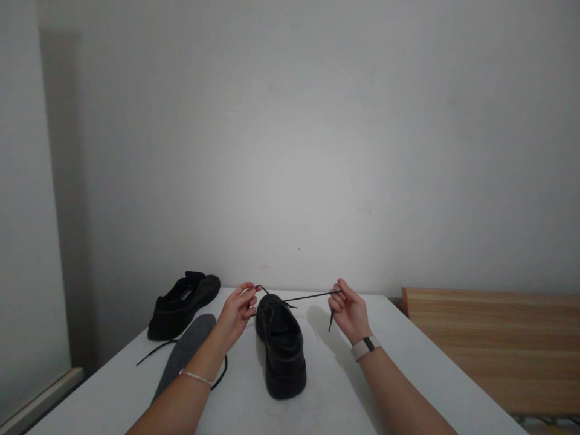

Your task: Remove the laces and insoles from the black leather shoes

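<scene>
A black shoe (281, 347) stands on the white table (326, 393) between my hands, its heel toward me. My left hand (238, 311) pinches one end of its black lace (299, 298) just left of the shoe's top. My right hand (350, 312) pinches the other end, pulled taut to the right, with the lace tip hanging below the fingers. A thin bracelet is on my left wrist and a pale band on my right.
A second black shoe (183, 305) lies at the table's far left corner. A grey insole (185, 353) and a loose black lace (156, 350) lie beside my left forearm. A wooden surface (493, 344) adjoins the table on the right. A bare wall is behind.
</scene>
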Demonstrator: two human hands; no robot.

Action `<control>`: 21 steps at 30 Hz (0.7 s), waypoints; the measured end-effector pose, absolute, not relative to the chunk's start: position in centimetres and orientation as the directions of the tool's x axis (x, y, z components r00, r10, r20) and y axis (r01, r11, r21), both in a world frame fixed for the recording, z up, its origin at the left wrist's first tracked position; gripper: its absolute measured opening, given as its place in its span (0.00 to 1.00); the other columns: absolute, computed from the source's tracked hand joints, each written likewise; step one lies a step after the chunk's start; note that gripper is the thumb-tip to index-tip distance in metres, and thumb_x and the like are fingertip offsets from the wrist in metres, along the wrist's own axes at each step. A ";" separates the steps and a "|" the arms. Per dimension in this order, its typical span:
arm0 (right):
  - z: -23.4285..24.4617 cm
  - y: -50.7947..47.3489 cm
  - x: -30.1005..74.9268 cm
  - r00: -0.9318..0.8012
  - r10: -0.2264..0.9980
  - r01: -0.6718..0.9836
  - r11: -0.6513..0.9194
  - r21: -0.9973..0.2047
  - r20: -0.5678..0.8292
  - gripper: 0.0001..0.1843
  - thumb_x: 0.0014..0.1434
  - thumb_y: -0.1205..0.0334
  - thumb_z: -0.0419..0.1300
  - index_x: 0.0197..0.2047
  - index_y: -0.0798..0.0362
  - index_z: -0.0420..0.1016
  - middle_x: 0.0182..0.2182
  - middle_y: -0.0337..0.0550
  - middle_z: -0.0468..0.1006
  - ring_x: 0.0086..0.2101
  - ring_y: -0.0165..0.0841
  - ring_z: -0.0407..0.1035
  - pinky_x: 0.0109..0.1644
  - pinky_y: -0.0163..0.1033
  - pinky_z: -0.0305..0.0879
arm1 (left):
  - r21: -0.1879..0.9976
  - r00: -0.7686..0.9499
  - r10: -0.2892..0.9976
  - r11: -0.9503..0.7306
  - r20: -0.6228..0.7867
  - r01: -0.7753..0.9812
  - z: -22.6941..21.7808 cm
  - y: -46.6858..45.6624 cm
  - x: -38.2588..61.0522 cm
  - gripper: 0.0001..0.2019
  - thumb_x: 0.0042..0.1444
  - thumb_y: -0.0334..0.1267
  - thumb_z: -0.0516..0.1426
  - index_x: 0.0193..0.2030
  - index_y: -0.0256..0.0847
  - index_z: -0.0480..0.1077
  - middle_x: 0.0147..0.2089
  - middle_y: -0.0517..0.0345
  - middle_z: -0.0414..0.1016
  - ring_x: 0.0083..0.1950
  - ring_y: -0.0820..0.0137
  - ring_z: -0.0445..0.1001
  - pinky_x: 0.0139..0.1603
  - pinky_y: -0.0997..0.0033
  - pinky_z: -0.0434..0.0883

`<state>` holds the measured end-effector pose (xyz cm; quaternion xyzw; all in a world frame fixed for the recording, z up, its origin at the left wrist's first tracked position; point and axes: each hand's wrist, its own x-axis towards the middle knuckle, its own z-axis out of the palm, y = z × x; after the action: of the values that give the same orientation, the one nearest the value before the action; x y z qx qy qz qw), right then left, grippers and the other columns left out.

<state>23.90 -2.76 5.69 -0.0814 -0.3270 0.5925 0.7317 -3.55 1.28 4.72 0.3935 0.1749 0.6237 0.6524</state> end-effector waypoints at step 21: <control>6.7 -4.7 24.0 -0.124 0.875 -0.881 0.120 -0.457 0.469 0.07 0.54 0.71 0.60 0.37 0.55 0.70 0.20 0.29 0.51 0.18 0.22 0.48 0.13 0.22 0.49 | 0.633 -0.162 0.757 -0.386 0.633 0.672 3.1 2.5 -5.3 0.08 0.51 0.45 0.59 0.31 0.44 0.71 0.27 0.59 0.73 0.29 0.66 0.69 0.28 0.73 0.55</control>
<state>23.99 -4.65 6.66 0.0047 -0.3495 0.6633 0.6617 -5.30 2.53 3.12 0.6461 0.5528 0.5247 0.0408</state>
